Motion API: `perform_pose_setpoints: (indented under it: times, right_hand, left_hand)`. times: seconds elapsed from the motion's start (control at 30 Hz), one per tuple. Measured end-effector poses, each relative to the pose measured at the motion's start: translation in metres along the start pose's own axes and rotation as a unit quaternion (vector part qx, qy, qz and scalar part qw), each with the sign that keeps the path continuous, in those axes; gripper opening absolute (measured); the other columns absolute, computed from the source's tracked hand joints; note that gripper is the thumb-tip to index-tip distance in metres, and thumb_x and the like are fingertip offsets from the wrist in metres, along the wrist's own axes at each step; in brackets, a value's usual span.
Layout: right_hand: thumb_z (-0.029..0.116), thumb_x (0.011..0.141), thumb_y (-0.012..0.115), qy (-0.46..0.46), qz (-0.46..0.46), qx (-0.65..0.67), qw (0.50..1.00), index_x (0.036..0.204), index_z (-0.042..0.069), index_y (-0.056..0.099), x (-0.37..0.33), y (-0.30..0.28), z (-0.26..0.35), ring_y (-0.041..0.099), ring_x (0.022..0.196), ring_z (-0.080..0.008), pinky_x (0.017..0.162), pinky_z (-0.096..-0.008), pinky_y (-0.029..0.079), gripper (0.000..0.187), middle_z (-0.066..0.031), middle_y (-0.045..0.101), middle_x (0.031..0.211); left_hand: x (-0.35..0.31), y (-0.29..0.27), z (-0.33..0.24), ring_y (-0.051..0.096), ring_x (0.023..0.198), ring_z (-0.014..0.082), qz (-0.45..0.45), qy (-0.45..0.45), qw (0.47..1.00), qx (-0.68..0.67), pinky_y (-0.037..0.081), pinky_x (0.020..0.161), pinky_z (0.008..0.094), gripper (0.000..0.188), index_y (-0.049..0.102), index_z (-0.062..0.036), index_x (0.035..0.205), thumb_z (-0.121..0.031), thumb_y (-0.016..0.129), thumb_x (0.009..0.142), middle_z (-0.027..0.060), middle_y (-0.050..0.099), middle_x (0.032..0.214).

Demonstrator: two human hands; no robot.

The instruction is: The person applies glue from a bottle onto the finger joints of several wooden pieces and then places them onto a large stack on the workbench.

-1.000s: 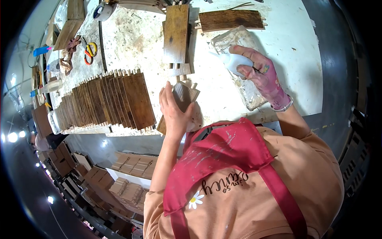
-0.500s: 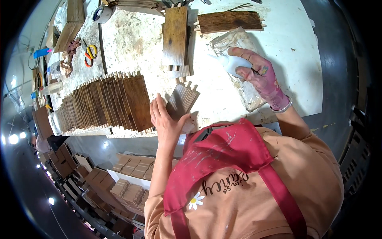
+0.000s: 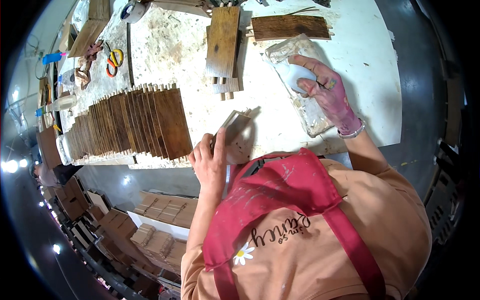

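Note:
At the table's near edge, my left hand (image 3: 209, 162) grips a small wooden board (image 3: 238, 129) with dowel pegs on its far end. The board is tilted up, and my thumb is hidden behind it. My right hand (image 3: 332, 95), in a stained pink glove, is wrapped round a white squeeze bottle (image 3: 300, 77). Its nozzle points left, above a crusted, plastic-covered block (image 3: 314, 117). Left of my left hand, a long row of dark brown boards with pegs (image 3: 172, 122) leans together on the table.
A few pegged boards (image 3: 222, 42) lie stacked beyond my left hand, and another dark board (image 3: 290, 27) lies far right. Scissors (image 3: 114, 62), a tape roll (image 3: 132, 11) and a clear bottle (image 3: 64, 103) are on the left. Cardboard stacks (image 3: 165, 207) stand below the table (image 3: 370, 100).
My left hand has taken hold of the small board and tipped it up off the table. The squeeze bottle in my right hand has barely moved.

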State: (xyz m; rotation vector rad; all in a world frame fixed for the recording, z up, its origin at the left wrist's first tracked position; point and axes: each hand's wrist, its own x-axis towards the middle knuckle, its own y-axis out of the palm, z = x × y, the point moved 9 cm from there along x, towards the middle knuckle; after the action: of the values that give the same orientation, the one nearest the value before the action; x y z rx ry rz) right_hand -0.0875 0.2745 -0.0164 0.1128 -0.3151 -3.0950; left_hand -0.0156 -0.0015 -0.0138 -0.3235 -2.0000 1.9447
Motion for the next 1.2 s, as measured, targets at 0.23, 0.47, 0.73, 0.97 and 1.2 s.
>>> perform_pose_setpoints:
  times: [0.23, 0.47, 0.73, 0.97, 1.2]
  right_hand:
    - [0.007, 0.088, 0.064, 0.01, 0.0, 0.007, 1.0, 0.127, 0.001, 0.056, 0.0, 0.002, 0.001, 0.055, 0.091, -0.0071, 0.085, -0.0216, 0.046, 0.041, -0.0038, 0.06, 0.116]
    - [0.008, 0.088, 0.064, 0.017, -0.002, 0.008, 1.0, 0.128, 0.002, 0.055, -0.002, 0.005, 0.005, 0.053, 0.088, -0.0045, 0.077, -0.019, 0.044, 0.041, -0.0015, 0.059, 0.118]
    - [0.007, 0.086, 0.062, 0.047, -0.003, 0.001, 0.999, 0.128, 0.001, 0.055, -0.001, 0.003, -0.002, 0.052, 0.087, -0.0047, 0.075, -0.0196, 0.043, 0.043, -0.0023, 0.059, 0.119]
    - [0.007, 0.086, 0.061, 0.034, 0.001, 0.02, 0.999, 0.128, 0.0, 0.054, -0.001, 0.003, 0.0, 0.053, 0.088, -0.0057, 0.078, -0.0198, 0.043, 0.044, -0.0027, 0.059, 0.118]
    - [0.008, 0.086, 0.062, 0.055, -0.011, 0.005, 0.998, 0.129, -0.001, 0.053, -0.003, 0.002, -0.001, 0.053, 0.089, -0.0055, 0.079, -0.0197, 0.043, 0.045, -0.0028, 0.06, 0.117]
  left_hand:
    - [0.001, -0.003, 0.021, 0.058, 0.089, 0.0291, 0.034, -0.127, 0.96, -0.246, 0.048, 0.077, 0.0394, 0.077, 0.036, -0.0094, 0.144, 0.001, 0.071, 0.076, 0.0135, 0.061, 0.101]
    - [0.019, -0.016, 0.066, 0.058, 0.101, 0.0337, 0.0, -0.214, 0.949, -0.233, 0.047, 0.086, 0.0414, 0.074, 0.033, -0.011, 0.146, 0.005, 0.064, 0.082, 0.0201, 0.059, 0.113]
    - [0.043, -0.014, 0.093, 0.056, 0.104, 0.0381, 0.011, -0.202, 0.958, -0.204, 0.046, 0.089, 0.0422, 0.059, 0.04, -0.008, 0.14, 0.0, 0.06, 0.086, 0.0193, 0.056, 0.117]
    - [0.047, -0.018, 0.076, 0.057, 0.092, 0.0357, 0.028, -0.152, 0.979, -0.13, 0.049, 0.076, 0.0424, 0.058, 0.042, -0.0117, 0.139, -0.004, 0.062, 0.085, 0.0163, 0.054, 0.105]
    - [0.065, -0.014, 0.073, 0.058, 0.093, 0.0362, 0.05, -0.152, 0.981, -0.109, 0.049, 0.078, 0.0423, 0.059, 0.039, -0.014, 0.142, -0.011, 0.062, 0.088, 0.0166, 0.055, 0.106]
